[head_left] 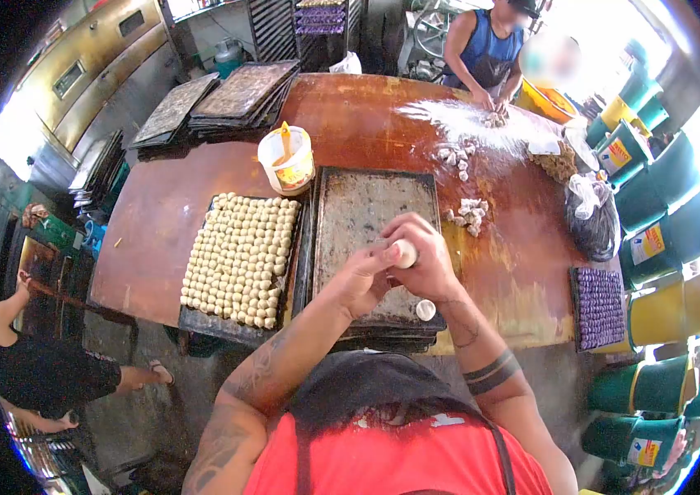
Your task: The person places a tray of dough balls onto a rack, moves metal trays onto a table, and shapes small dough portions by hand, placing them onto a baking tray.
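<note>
Both hands meet over a dark, floured baking tray [366, 206] in front of me. My left hand [364, 276] and my right hand [420, 260] press together around a pale dough ball [405, 252], which shows between the fingers. One finished dough ball [425, 309] lies on the tray's near edge, just below my right wrist. To the left stands another tray [201, 322] filled with several rows of dough balls [242, 256].
A white bucket with a yellow brush [287, 161] stands behind the trays. Dough pieces [469, 214] and flour [465, 120] lie on the brown table [160, 223], where another person kneads at the far side. Stacked trays [218, 103] sit far left, purple pieces [599, 305] right, bins beyond.
</note>
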A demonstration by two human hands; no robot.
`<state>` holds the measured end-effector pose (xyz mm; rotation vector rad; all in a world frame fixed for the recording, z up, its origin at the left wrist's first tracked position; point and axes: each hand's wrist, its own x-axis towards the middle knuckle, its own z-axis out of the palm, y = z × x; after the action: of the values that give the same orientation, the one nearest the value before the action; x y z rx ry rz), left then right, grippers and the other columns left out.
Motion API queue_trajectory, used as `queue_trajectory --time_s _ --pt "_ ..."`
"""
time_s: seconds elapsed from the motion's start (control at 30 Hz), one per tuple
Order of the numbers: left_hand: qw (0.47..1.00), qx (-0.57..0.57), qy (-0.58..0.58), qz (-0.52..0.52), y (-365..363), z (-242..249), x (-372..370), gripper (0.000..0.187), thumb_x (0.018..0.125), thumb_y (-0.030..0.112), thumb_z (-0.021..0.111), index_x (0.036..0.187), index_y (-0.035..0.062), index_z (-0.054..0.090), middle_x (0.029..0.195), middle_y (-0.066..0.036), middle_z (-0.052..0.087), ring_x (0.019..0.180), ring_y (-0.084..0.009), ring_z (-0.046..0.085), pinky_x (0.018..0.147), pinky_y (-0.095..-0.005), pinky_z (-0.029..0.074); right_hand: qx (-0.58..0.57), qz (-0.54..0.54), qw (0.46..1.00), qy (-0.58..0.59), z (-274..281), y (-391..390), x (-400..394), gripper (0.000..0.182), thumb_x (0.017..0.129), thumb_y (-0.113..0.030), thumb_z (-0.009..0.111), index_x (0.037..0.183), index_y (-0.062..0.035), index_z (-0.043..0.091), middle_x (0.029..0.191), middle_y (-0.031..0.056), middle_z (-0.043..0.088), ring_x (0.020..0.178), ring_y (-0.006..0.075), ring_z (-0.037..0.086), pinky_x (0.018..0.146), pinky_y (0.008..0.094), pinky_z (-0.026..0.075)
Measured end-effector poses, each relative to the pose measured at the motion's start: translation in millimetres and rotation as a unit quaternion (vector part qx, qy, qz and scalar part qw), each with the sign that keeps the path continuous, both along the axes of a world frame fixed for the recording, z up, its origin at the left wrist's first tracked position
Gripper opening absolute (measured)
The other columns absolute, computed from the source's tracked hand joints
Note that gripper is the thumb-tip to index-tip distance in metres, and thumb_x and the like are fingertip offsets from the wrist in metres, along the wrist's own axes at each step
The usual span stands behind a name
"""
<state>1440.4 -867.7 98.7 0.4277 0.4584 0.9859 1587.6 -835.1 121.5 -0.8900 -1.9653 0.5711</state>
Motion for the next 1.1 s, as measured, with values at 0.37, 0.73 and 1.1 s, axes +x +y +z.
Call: queue_trajectory --time_s 0.37,0.73,1.1 --pt "0.787 0.239 0.568 0.017 -6 -32 33 0.045 0.086 0.008 0.060 0.127 -0.0081 0.051 0.120 -0.023 0.061 0.105 -0.0310 0.062 0.095 -0.0336 0.047 -0.392 -0.137 0.902 0.118 -88 -9 56 0.032 0.082 -0.022 0.071 0.104 0.0001 0.067 0.092 0.0114 0.070 0.088 0.0204 0.067 0.081 0.0324 0.052" --pt "0.806 0.179 0.562 0.045 -4 -126 -13 0.055 0.085 0.013 0.067 0.133 -0.0004 0.044 0.125 -0.018 0.055 0.119 -0.0268 0.053 0.101 -0.0357 0.041 -0.047 -0.173 0.944 -0.277 -150 -32 100 0.046 0.081 -0.025 0.068 0.122 -0.0038 0.060 0.136 0.0178 0.047 0.121 0.0353 0.046 0.103 0.0441 0.037" --pt "0.661 0.171 0.729 0.058 -44 -99 -62 0.014 0.088 0.012 0.062 0.096 0.0006 0.064 0.086 -0.013 0.069 0.080 -0.0236 0.067 0.072 -0.0335 0.052 -0.012 -0.275 0.906 -0.321 -208 164 174 0.042 0.079 -0.009 0.059 0.121 -0.0080 0.057 0.119 0.0120 0.058 0.115 0.0315 0.049 0.100 0.0432 0.039"
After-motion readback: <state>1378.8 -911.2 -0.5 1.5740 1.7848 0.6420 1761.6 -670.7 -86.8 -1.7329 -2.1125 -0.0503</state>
